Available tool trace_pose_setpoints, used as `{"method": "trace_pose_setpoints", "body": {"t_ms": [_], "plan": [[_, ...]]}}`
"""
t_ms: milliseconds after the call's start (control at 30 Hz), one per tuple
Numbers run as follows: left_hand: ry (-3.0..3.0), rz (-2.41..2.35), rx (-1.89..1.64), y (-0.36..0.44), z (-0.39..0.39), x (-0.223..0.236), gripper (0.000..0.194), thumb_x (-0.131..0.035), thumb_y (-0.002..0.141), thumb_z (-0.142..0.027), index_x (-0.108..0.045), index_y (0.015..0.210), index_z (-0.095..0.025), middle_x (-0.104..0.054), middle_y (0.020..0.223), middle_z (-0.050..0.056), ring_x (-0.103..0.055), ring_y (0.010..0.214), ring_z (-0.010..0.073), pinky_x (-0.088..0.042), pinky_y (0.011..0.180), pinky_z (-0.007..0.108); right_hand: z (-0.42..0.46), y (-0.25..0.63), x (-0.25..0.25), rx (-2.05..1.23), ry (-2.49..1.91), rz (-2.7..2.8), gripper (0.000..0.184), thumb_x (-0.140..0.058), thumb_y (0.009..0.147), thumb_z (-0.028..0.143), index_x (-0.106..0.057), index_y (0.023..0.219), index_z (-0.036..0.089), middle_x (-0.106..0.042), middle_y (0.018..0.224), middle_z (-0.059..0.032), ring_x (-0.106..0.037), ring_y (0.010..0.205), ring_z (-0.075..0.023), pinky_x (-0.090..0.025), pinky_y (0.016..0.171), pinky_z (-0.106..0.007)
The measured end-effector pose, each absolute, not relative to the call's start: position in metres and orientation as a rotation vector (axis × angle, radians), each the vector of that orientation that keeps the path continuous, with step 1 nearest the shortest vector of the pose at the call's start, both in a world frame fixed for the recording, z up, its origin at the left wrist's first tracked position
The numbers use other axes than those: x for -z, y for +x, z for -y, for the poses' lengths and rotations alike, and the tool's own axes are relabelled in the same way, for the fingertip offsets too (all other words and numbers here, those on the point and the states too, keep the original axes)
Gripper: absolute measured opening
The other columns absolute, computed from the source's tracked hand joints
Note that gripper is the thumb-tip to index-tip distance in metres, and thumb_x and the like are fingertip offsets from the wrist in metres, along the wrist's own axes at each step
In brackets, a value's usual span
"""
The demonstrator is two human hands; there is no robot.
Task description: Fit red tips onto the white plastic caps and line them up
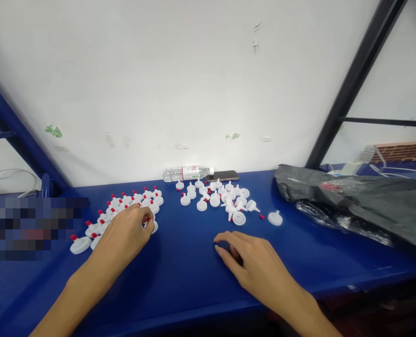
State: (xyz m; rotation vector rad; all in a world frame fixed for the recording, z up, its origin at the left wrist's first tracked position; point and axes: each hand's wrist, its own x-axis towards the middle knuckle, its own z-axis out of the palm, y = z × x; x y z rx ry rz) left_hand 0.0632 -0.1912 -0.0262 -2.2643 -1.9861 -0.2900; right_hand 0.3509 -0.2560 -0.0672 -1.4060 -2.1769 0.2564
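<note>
At ten o'clock, my left hand (pixel 128 229) pinches a round white plastic spouted cap (pixel 154 227) beside red-tipped ones (pixel 80 245). My right hand (pixel 248 257), fingers curled with a narrow gap, hovers at four o'clock, apparently empty.

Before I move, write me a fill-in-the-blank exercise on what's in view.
The clear plastic bottle lying down has a ____ cap.
A flat, dark ____ lies beside it.
Your ____ hand is over rows of red-tipped white plastic pieces.
The crumpled grey plastic bag lies on the blue table's ____ side.

white; phone; left; right
</note>
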Motion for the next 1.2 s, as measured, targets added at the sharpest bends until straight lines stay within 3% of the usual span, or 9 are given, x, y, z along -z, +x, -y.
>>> {"method": "trace_pose_setpoints", "body": {"t_ms": [100, 200, 367, 633, 833, 1100, 1200], "plan": [[-2.176, 1.997, 0.240, 0.069, 0.197, 0.027, 0.038, -0.041, 0.094, -0.029, -0.074, 0.109, -0.017, -0.068, 0.108, 0.014, -0.069, 0.092, 0.0312, -0.048, 0.071, 0.037, 0.254, 0.355, 0.067, -0.158, -1.435, 2.042, 0.018, -0.052, 0.102, 0.028, -0.070, 0.108, 0.028, -0.068, 0.081, 0.0006, -0.064, 0.067, -0.0162, -0.043, 0.061, -0.028], [-2.115, 1.973, 0.284, 0.086, 0.206, 0.024, 0.043, -0.040, 0.098, -0.035, -0.068, 0.124, -0.019, -0.064, 0.113, 0.014, -0.069, 0.089, 0.0299, -0.047, 0.067, 0.037, 0.249, 0.363, 0.070, 0.090, -1.474, 1.921, 0.021, -0.053, 0.101, 0.029, -0.070, 0.113, 0.026, -0.069, 0.097, -0.0055, -0.066, 0.090, -0.0225, -0.051, 0.072, -0.032], [-2.427, 1.748, 0.420, 0.138, 0.214, 0.015, 0.033, -0.040, 0.100, -0.031, -0.070, 0.110, -0.023, -0.065, 0.104, 0.007, -0.067, 0.083, 0.0224, -0.048, 0.071, 0.034, 0.243, 0.370, 0.078, 0.246, -1.551, 1.965, 0.035, -0.058, 0.098, 0.029, -0.064, 0.133, 0.028, -0.064, 0.131, -0.0093, -0.058, 0.120, -0.0304, -0.056, 0.089, -0.043], [-2.859, 1.272, 0.411, 0.206, 0.189, 0.025, 0.028, -0.044, 0.098, -0.022, -0.070, 0.105, -0.022, -0.067, 0.100, 0.007, -0.068, 0.086, 0.0207, -0.048, 0.071, 0.031, 0.244, 0.370, 0.078, 0.204, -1.641, 1.887, 0.017, -0.058, 0.096, 0.025, -0.068, 0.109, 0.025, -0.069, 0.111, -0.0085, -0.066, 0.101, -0.0278, -0.057, 0.076, -0.039], [-2.893, 1.352, 0.498, 0.209, 0.175, 0.041, 0.029, -0.045, 0.096, -0.021, -0.068, 0.115, -0.022, -0.069, 0.103, 0.007, -0.067, 0.090, 0.0223, -0.050, 0.076, 0.033, 0.243, 0.370, 0.082, 0.176, -1.621, 1.924, 0.038, -0.058, 0.096, 0.024, -0.060, 0.135, 0.025, -0.064, 0.134, -0.0095, -0.059, 0.122, -0.0304, -0.056, 0.094, -0.046], [-2.962, 1.360, 0.545, 0.208, 0.174, 0.046, 0.027, -0.047, 0.095, -0.022, -0.069, 0.110, -0.024, -0.072, 0.100, 0.005, -0.067, 0.090, 0.0209, -0.047, 0.077, 0.032, 0.241, 0.370, 0.085, 0.134, -1.648, 1.943, 0.026, -0.056, 0.097, 0.022, -0.066, 0.120, 0.022, -0.067, 0.129, -0.0108, -0.063, 0.118, -0.0301, -0.056, 0.093, -0.047], [-2.968, 1.341, 0.497, 0.212, 0.174, 0.051, 0.028, -0.047, 0.095, -0.021, -0.067, 0.115, -0.023, -0.072, 0.102, 0.006, -0.067, 0.089, 0.0211, -0.047, 0.075, 0.031, 0.241, 0.369, 0.085, 0.160, -1.649, 1.953, 0.033, -0.055, 0.097, 0.022, -0.063, 0.129, 0.020, -0.061, 0.140, -0.0125, -0.058, 0.127, -0.0318, -0.055, 0.098, -0.048]]}}
